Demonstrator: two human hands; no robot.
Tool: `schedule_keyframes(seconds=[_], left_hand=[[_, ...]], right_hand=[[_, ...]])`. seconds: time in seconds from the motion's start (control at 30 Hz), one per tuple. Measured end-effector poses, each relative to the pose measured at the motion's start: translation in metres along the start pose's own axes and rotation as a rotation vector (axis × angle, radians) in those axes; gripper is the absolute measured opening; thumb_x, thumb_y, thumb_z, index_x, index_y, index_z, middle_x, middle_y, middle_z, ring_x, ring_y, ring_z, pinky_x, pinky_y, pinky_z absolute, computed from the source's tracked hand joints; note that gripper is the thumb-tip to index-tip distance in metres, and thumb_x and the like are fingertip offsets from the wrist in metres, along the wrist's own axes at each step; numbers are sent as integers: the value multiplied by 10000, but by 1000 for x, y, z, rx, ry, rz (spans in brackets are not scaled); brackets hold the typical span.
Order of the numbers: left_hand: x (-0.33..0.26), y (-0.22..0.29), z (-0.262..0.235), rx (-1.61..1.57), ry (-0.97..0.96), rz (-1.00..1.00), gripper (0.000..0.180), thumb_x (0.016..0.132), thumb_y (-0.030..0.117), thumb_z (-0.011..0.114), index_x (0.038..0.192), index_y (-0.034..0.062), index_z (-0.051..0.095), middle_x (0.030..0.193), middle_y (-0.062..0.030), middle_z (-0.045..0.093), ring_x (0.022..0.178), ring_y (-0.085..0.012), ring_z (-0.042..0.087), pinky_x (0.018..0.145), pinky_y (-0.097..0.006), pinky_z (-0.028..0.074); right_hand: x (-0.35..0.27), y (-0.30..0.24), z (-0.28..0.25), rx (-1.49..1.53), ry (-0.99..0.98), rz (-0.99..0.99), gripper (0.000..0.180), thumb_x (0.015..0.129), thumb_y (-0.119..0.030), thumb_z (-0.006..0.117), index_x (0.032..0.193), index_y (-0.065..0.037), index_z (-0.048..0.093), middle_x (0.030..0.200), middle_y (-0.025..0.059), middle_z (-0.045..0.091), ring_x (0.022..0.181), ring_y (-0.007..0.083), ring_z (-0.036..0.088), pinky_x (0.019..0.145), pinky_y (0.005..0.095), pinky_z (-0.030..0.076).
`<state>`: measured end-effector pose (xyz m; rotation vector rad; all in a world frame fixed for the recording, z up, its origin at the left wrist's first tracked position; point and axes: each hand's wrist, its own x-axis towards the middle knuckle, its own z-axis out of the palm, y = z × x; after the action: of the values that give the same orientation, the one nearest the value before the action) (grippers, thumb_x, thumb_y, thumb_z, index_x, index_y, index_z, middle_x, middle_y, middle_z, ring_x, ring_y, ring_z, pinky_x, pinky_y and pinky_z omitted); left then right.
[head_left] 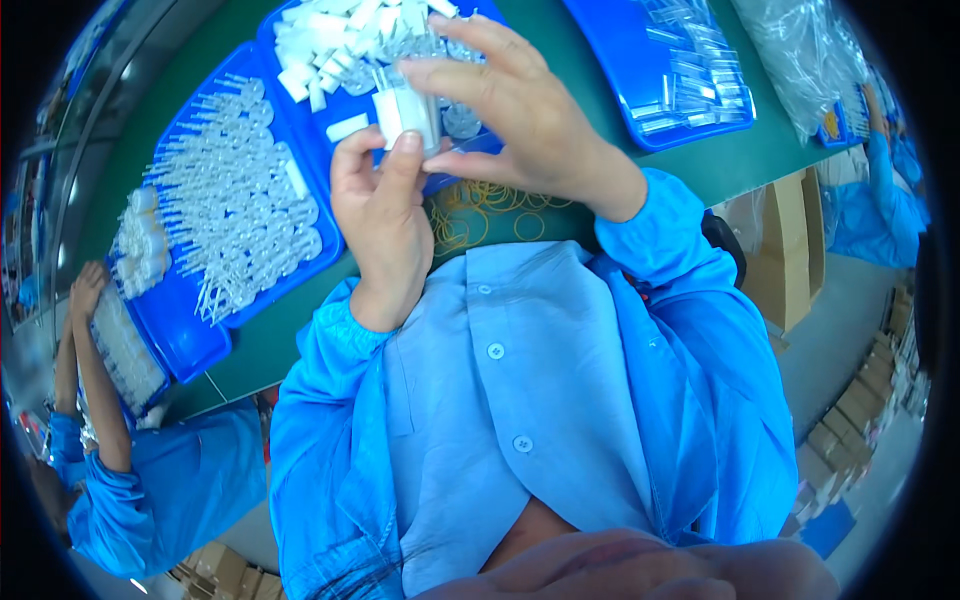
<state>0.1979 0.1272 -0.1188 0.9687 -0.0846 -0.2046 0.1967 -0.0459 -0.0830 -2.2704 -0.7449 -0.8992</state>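
My left hand (382, 210) is closed, thumb and fingers pinching a small white block with clear plastic parts (404, 115). Thin prongs stick up from the block's top. Around its right side curves my right hand (520, 110), fingers spread and thumb low by the block's bottom edge; whether the thumb touches it I cannot tell. Behind both hands is a blue tray (310, 118) with white pieces (325, 50) and round clear plastic parts (462, 122). Thin yellow rubber bands (480, 208) lie on the green table (280, 320) just below my hands.
To the left, a blue tray (222, 312) holds many clear stemmed parts (235, 180). Another blue tray (630, 90) with clear rectangular pieces (690, 80) stands at the far right, near a clear plastic bag (795, 60). People in blue work at both sides; cardboard boxes (785, 250) stand right.
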Motion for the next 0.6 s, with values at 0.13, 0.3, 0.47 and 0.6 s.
schedule_keyframes(seconds=[0.13, 0.3, 0.47, 0.6], left_hand=[[7, 1, -2, 184, 25, 228, 309, 854, -64, 658, 1095, 36, 494, 1136, -106, 553, 1005, -216, 614, 855, -338, 524], [12, -3, -10, 263, -34, 320, 452, 781, -148, 675, 1132, 34, 456, 1171, -98, 488, 1053, -200, 576, 870, -298, 504], [14, -1, -11, 284, -12, 197, 508, 757, -142, 699, 1159, 17, 433, 1139, -107, 496, 1082, -211, 572, 940, -329, 509], [17, 1, -13, 311, -66, 256, 496, 783, -124, 688, 1176, 24, 424, 1090, -140, 549, 1025, -206, 605, 850, -297, 522]], right_hand=[[-6, 71, -64, -431, 145, 268, 143, 805, -38, 662, 944, -8, 645, 957, 166, 652, 929, 354, 614, 820, 408, 499], [-68, 186, -114, -819, -151, 462, 160, 796, -50, 561, 929, -17, 644, 875, 212, 626, 911, 399, 588, 804, 447, 484], [-110, 222, -140, -551, -386, 680, 344, 913, -135, 517, 1251, -117, 581, 1199, 152, 635, 1106, 361, 595, 935, 409, 471], [-117, 196, -149, -427, -399, 694, 363, 917, -37, 460, 1245, -116, 592, 1241, 156, 612, 1166, 340, 567, 971, 384, 451]])
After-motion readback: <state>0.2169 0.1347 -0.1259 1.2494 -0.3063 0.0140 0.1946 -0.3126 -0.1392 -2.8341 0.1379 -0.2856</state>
